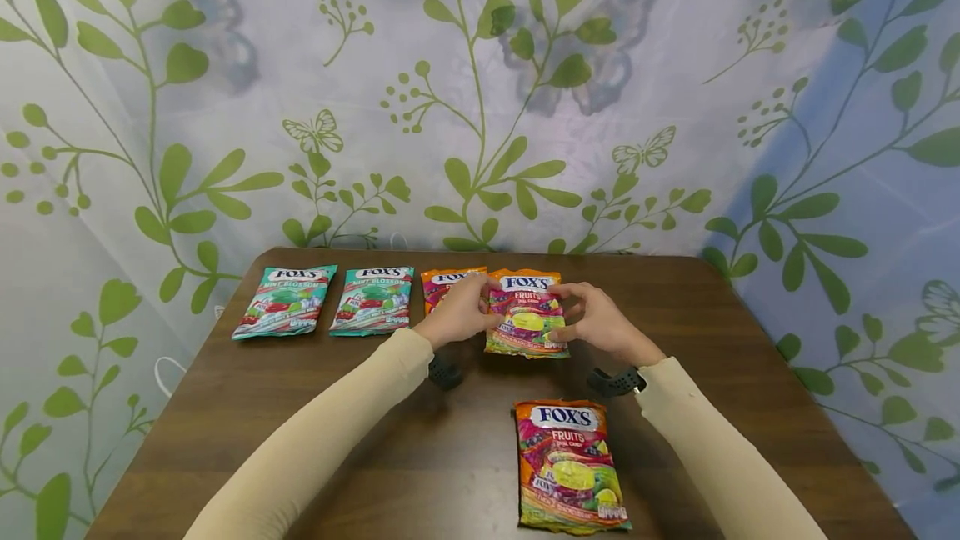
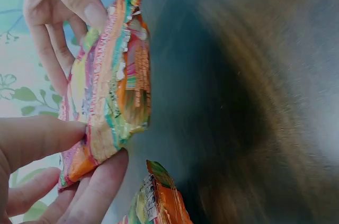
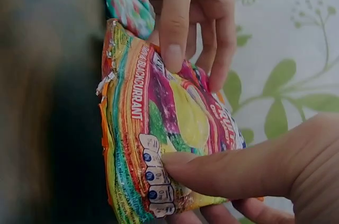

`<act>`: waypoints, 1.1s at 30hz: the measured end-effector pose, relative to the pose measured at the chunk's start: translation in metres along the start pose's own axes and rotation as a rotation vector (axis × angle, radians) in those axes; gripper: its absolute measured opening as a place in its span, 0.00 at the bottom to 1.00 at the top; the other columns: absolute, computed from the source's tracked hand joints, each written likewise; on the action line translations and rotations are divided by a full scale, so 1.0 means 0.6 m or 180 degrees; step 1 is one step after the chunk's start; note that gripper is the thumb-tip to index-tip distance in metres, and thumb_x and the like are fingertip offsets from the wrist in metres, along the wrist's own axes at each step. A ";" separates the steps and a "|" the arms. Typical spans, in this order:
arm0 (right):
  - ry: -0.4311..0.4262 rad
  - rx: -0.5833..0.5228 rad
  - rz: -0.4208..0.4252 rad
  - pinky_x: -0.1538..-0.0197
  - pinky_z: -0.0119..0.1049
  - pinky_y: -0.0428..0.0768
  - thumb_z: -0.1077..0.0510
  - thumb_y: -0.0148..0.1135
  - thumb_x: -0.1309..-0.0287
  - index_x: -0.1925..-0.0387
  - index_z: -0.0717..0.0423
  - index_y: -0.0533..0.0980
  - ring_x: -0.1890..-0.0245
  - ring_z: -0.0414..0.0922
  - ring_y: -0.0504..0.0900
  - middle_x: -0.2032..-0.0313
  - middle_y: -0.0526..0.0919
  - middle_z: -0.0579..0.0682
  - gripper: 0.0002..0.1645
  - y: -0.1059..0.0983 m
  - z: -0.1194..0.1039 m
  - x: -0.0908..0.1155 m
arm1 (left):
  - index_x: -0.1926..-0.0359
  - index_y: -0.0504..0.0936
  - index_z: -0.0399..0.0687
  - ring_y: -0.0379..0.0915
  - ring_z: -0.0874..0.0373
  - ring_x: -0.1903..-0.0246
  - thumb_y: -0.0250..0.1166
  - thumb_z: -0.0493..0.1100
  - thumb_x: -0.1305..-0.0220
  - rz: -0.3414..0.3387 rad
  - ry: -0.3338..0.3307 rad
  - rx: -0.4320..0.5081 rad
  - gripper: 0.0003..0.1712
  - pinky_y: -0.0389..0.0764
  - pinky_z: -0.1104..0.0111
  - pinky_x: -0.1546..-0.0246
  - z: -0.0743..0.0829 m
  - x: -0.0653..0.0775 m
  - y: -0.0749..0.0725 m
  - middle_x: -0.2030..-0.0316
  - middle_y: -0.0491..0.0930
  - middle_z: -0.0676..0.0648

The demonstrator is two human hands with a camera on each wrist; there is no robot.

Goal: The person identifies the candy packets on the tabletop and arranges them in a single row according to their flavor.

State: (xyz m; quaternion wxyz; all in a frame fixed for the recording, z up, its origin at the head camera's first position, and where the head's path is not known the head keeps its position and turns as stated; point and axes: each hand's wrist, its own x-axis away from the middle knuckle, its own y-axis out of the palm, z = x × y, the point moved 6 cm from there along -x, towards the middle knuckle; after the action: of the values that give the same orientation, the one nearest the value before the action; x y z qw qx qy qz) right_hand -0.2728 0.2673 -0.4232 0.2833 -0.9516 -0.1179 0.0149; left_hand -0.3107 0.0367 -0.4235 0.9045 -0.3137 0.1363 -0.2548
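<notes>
Position of held candy packet (image 1: 527, 325): directly between left hand (image 1: 461, 307) and right hand (image 1: 602, 323), toward far side of wooden table (image 1: 720, 319). Found pinched at both long edges, left edge by left hand, right edge by right hand, with thumbs on printed face and other fingers round edges and behind. Read long axis as running away from person, brand name at far end, hence gripped across narrow width. Judged neither hand nearer (both touching, one per side). Could not tell clearance from table. Noted neighbouring Fruits packet (image 1: 438, 283) just beside it on left, partly hidden behind left hand; judged that side the one to watch, given tight spacing, left hand closer and some chance of fingers catching. Could not tell whether edges met there. Logged one Mint Blossom packet (image 1: 373, 300) and leftmost Mint Blossom packet (image 1: 287, 300) farther left, along same row. Marked near Fruits packet (image 1: 572, 469) toward person, well apart from held one, slightly right of it, long axis likewise pointing away, right sleeve (image 1: 723, 444) closer than left. Noted also leaf-patterned backdrop (image 1: 360, 107) beyond table.
</notes>
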 end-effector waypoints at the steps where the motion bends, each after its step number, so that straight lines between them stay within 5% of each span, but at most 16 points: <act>1: 0.0018 0.0011 0.0010 0.49 0.49 0.88 0.67 0.82 0.42 0.24 0.66 0.71 0.42 0.64 0.81 0.29 0.68 0.69 0.46 -0.006 0.003 -0.004 | 0.30 0.77 0.33 0.78 0.55 0.62 0.77 0.38 0.29 -0.0007 -0.0012 0.0002 0.32 0.84 0.63 0.56 0.000 -0.007 0.002 0.48 0.78 0.40; 8: 0.0108 0.0000 -0.0014 0.45 0.53 0.87 0.68 0.81 0.41 0.22 0.67 0.68 0.40 0.66 0.81 0.28 0.69 0.69 0.49 -0.031 0.018 -0.029 | 0.29 0.76 0.33 0.80 0.54 0.61 0.76 0.38 0.28 -0.0017 0.0022 -0.0111 0.32 0.83 0.63 0.55 0.002 -0.048 0.012 0.48 0.75 0.39; 21: 0.0250 0.0163 0.0008 0.43 0.56 0.86 0.71 0.78 0.41 0.22 0.70 0.67 0.39 0.68 0.80 0.27 0.70 0.72 0.48 -0.060 0.057 -0.062 | 0.25 0.71 0.30 0.73 0.54 0.59 0.72 0.35 0.25 -0.0113 -0.0034 -0.0107 0.33 0.78 0.66 0.56 0.013 -0.089 0.047 0.39 0.71 0.32; 33: 0.0242 -0.0037 -0.0018 0.48 0.52 0.88 0.76 0.75 0.42 0.23 0.74 0.66 0.38 0.70 0.80 0.28 0.70 0.75 0.48 -0.051 0.084 -0.077 | 0.25 0.72 0.30 0.73 0.50 0.52 0.75 0.39 0.28 -0.0061 -0.0192 -0.0342 0.37 0.82 0.62 0.45 -0.023 -0.115 0.078 0.34 0.69 0.34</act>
State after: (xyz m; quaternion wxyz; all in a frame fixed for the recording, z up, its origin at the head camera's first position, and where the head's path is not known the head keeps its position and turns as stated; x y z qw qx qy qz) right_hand -0.3292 0.3087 -0.4507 0.2821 -0.9528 -0.1098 -0.0228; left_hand -0.3562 0.0995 -0.4578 0.8875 -0.3707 0.1194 -0.2462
